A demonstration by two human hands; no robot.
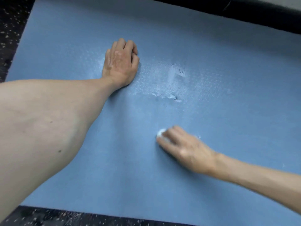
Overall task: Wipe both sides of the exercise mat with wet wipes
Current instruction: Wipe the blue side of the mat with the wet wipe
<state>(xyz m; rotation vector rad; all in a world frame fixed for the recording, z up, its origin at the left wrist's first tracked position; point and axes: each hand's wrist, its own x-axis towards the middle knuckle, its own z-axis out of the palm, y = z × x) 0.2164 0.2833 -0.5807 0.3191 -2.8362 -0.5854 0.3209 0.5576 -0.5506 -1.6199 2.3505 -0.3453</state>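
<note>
A blue exercise mat (pixel 228 98) lies flat on the floor and fills most of the view. My left hand (pixel 121 62) is planted on its middle as a fist, fingers curled under and holding nothing. Nearer to me, my right hand (pixel 182 147) presses a small white wet wipe (pixel 160 133) onto the mat; the wipe shows only at my fingertips and the hand is blurred. A whitish scuffed patch (pixel 172 80) with small tears marks the mat between the two hands.
Black speckled floor (pixel 48 216) borders the mat along the near edge and on the left side. A dark strip runs beyond the far edge, with a dark rounded object (pixel 263 8) at the top right.
</note>
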